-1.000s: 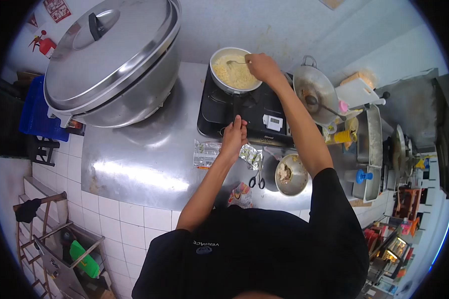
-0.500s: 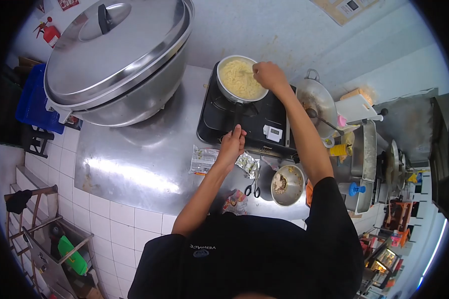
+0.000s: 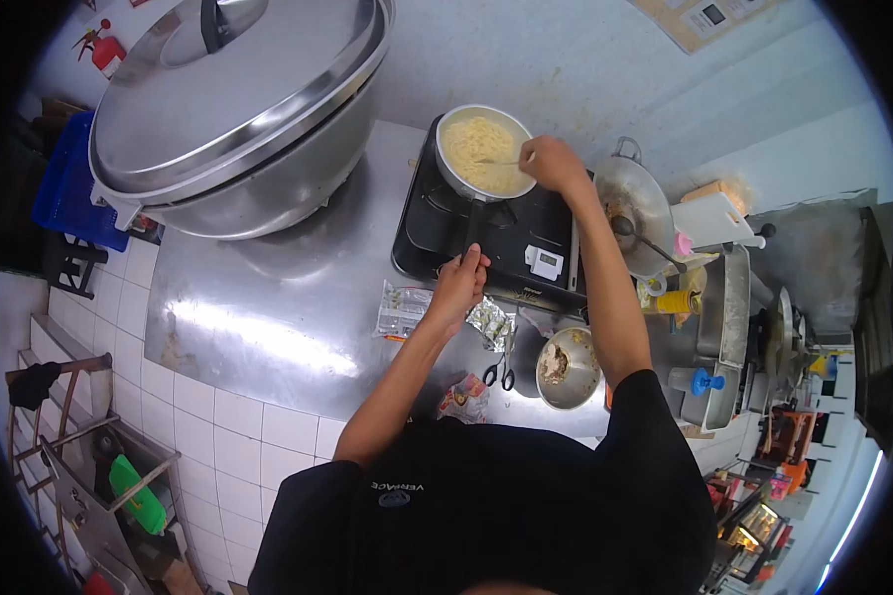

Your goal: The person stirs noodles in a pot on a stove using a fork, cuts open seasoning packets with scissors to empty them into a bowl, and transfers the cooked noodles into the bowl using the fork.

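Observation:
My left hand is closed around the black handle of a saucepan, which sits on a black gas stove. Pale yellow noodles in liquid fill the pan. Between the fingers of my right hand is the end of a metal utensil, probably a fork or spoon; its tip dips among the noodles, so its kind is hidden. A small white digital timer or thermometer lies on the stove's front right. Nearer my body stands a metal bowl with pale and brown contents.
A huge lidded pot takes up the counter's left side. Scissors, an opened plastic packet and crumpled foil lie before the stove. To its right are a wok with a ladle and a yellow can.
My right hand has moved slightly right and down in view, and more of the metal utensil shows. My left hand still grips the saucepan handle. The view has shifted a little.

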### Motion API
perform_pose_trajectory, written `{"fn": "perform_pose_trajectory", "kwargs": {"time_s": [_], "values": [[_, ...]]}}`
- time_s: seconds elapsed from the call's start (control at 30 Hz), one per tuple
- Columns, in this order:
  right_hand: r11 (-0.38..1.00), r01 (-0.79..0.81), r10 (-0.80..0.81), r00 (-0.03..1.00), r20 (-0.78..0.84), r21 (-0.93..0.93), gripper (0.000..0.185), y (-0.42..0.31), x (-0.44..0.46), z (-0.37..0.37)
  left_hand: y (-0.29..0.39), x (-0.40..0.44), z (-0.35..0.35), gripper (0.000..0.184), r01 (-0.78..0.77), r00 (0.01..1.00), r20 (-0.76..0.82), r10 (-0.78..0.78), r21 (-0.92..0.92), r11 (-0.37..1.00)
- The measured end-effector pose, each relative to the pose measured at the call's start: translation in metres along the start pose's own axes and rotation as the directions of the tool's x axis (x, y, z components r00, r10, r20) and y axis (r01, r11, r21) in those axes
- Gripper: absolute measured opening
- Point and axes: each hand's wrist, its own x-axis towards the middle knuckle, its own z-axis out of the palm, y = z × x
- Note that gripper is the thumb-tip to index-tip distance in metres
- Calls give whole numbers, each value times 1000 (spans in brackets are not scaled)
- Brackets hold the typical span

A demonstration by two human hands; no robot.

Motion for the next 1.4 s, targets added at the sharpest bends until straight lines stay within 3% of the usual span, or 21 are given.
{"fn": "perform_pose_trajectory", "kwargs": {"time_s": [0.03,0.1,0.13,0.27,0.33,0.37,0.43,0.57,0.63,0.67,0.73,0.77,0.83,0.87,0.93,1.07,1.13,1.27,1.33,1.4], "values": [[1000,-5,5,1000,5,3,13,-2,0,5,-2,-3,0,31,7,1000,-2,-7,1,1000],[983,-17,-16,984,-176,-185,11,-12,11,10,3,0,2,31,8,1000,12,-8,29,1000],[991,96,-108,986,-128,-94,11,-15,10,12,4,1,3,31,6,1000,14,-6,34,999],[996,12,-11,1000,16,-86,11,-9,4,-3,4,-1,-4,31,23,1000,6,-23,37,999],[979,69,-105,978,-182,-194,11,-16,6,-2,7,1,1,31,6,1000,19,-7,49,999],[978,75,-113,975,-190,-194,11,-15,5,-8,8,0,2,31,19,1000,18,-20,46,999],[996,47,-51,998,-43,-76,13,-36,-13,-33,10,0,-5,31,28,1000,-5,-28,27,999],[986,40,-36,999,26,-160,14,-18,1,2,0,5,-6,32,10,1000,27,-11,20,1000],[991,-59,39,986,-165,-117,15,-15,16,9,3,4,-5,32,-4,1000,24,4,18,1000],[992,-53,33,986,-164,-118,15,-12,18,13,4,3,-4,32,1,1000,19,-2,22,1000],[983,183,-182,979,-90,0,15,-13,14,14,6,2,-5,33,6,1000,13,-7,23,1000],[982,188,-188,979,-84,-4,15,-13,16,11,6,3,-7,32,-1,1000,21,0,34,999],[965,-28,9,997,-71,-260,15,-11,17,4,1,0,-6,32,-1,1000,28,0,39,999],[964,-31,12,997,-74,-264,15,-10,15,3,1,-1,-4,32,3,1000,16,-4,34,999],[982,189,-190,980,-64,-22,14,-11,14,8,6,4,-6,32,1,1000,4,-1,34,999],[991,58,-58,998,2,-123,13,2,6,-15,-2,0,-7,32,18,999,32,-19,30,999],[992,123,-119,988,-101,35,13,-11,0,-25,9,-2,-2,32,46,999,9,-46,43,998],[991,120,-119,993,18,-67,13,-11,3,4,-2,1,-8,33,1,999,40,-2,21,1000],[980,-21,-1,994,-108,-199,15,-5,20,7,2,1,-8,33,-4,999,40,4,12,1000],[993,106,-113,976,-185,-48,16,10,27,27,3,0,-7,33,5,999,54,-7,38,999]]}}
